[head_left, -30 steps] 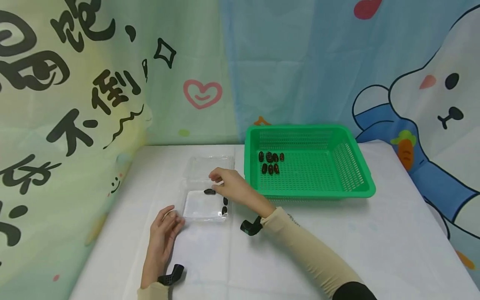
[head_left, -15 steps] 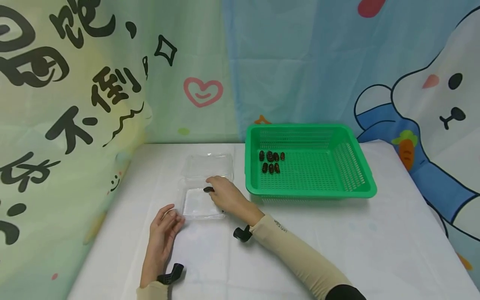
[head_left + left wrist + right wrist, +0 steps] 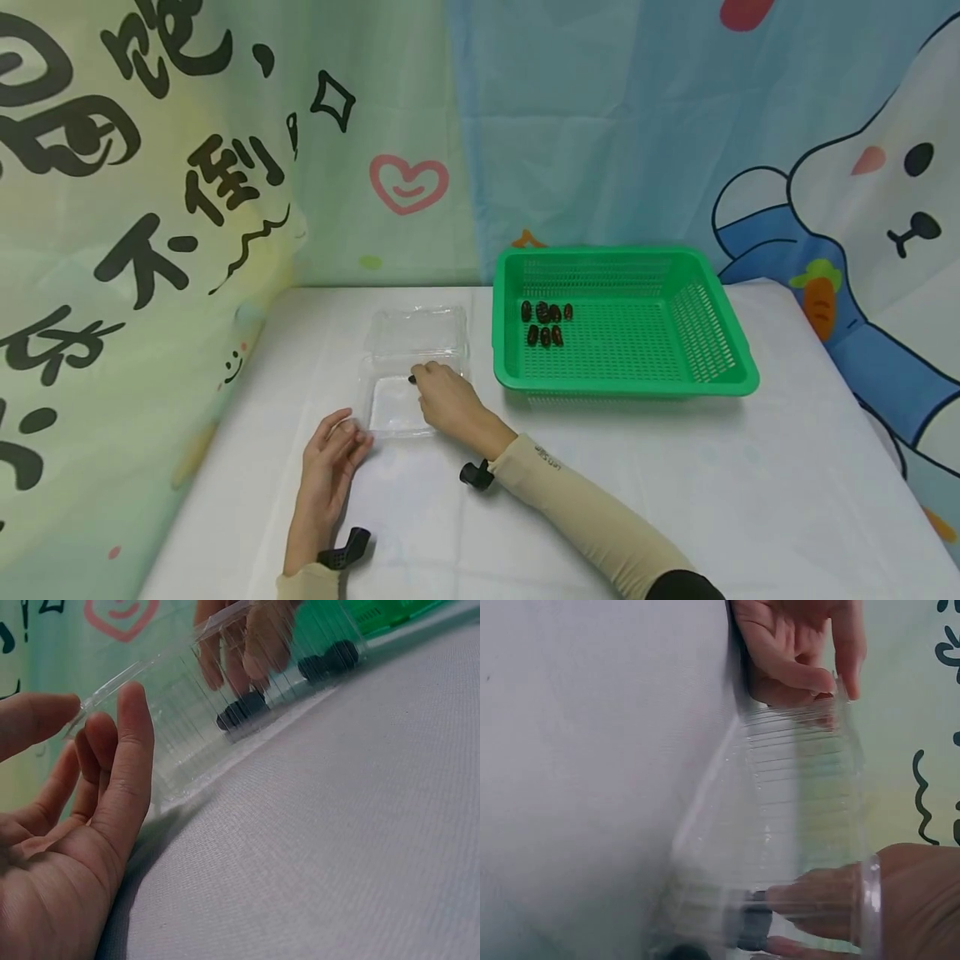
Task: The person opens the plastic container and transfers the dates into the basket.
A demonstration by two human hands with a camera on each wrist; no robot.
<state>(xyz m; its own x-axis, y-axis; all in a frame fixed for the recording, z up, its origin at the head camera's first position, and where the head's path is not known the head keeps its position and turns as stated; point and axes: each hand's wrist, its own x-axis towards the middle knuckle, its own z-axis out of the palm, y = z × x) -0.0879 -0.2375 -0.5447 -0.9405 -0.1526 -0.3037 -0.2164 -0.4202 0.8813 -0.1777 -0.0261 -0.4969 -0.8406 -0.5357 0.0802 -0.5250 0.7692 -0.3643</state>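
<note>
A clear plastic box [image 3: 392, 406] lies on the white cloth with its lid [image 3: 416, 332] folded back behind it. At its front left corner my left hand [image 3: 327, 458] pinches the rim between thumb and fingers. My right hand [image 3: 452, 404] reaches down inside the box, fingertips on a dark, wrinkled date [image 3: 241, 711] low over the floor. Most of that date is hidden by the hand in the head view. Further along the box, other dark dates [image 3: 328, 661] show through the clear wall in the left wrist view.
A green plastic basket [image 3: 630, 388] stands to the right of the box, with several dark brown dates [image 3: 545, 337] in two rows at its left side. A printed curtain [image 3: 555, 150] hangs behind the white tablecloth [image 3: 600, 500].
My right hand has closed over the date in the box and shifted slightly left and down, covering most of it. My left hand stays at the box's corner.
</note>
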